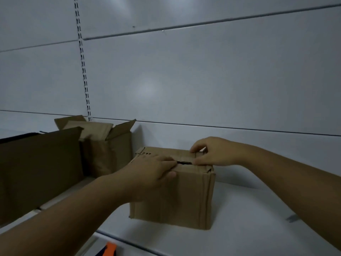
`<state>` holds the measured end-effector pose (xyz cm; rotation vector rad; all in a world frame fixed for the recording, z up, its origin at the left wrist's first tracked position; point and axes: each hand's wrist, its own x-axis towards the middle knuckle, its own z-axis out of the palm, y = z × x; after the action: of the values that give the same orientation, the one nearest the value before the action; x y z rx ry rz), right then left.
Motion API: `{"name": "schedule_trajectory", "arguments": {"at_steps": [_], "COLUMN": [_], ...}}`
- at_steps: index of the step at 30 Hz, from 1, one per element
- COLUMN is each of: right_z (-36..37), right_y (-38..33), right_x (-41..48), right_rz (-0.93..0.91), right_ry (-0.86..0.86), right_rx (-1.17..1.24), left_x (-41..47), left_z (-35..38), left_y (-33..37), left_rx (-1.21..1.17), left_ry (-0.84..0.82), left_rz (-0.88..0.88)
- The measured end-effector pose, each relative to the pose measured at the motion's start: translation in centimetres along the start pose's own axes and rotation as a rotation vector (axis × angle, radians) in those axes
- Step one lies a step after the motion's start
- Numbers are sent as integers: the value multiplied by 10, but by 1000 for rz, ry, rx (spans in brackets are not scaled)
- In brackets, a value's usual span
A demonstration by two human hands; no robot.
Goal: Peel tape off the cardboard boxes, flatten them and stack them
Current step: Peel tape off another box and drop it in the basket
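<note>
A closed brown cardboard box [184, 196] stands on a white shelf [249, 228] in front of me. My left hand [151, 169] lies over the box's top left edge, fingers on the flap beside the dark centre seam [184, 162], thumb down the front face. My right hand [214, 154] sits at the top right corner, thumb and fingers curled and pinching at the flap edge or tape there. What exactly it pinches is too small to tell.
An opened cardboard box [108, 145] with raised flaps stands behind on the left. A large flat cardboard panel [40, 170] stands nearer at far left. The white slotted wall panel [184, 80] backs the shelf. An orange item [109, 249] shows below the shelf edge.
</note>
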<state>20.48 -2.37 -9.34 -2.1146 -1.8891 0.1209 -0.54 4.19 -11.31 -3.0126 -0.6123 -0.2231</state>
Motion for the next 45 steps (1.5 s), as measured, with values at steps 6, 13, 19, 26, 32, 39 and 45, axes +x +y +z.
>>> {"name": "schedule_trajectory", "arguments": {"at_steps": [6,13,19,26,32,39,45], "right_z": [0,-14,-37,25,41,43,36], "right_y": [-10,-17,-49,-32,-17,-9,-9], "right_x": [5,-20,-73,-68,-64,-57,-39], "right_rz": [70,-98,-275,-73,82,122,104], "right_ry": [22,671,953,454,413,310,206], "right_rx": [-103,-209,-19,152,514,608,647], "left_x": [-5,-32,-54,-46,0,11,-34], "left_z": [3,8,61,105,100,95,100], "left_y": [-7,-11,-9,-2,-17,-28,-77], "left_rx": [-32,-132,-166,-450,-991,-1156,-1652], "left_ry": [78,502,655,292,526,388,227], "left_rz": [85,166,369,69,-432,-348,-393]}}
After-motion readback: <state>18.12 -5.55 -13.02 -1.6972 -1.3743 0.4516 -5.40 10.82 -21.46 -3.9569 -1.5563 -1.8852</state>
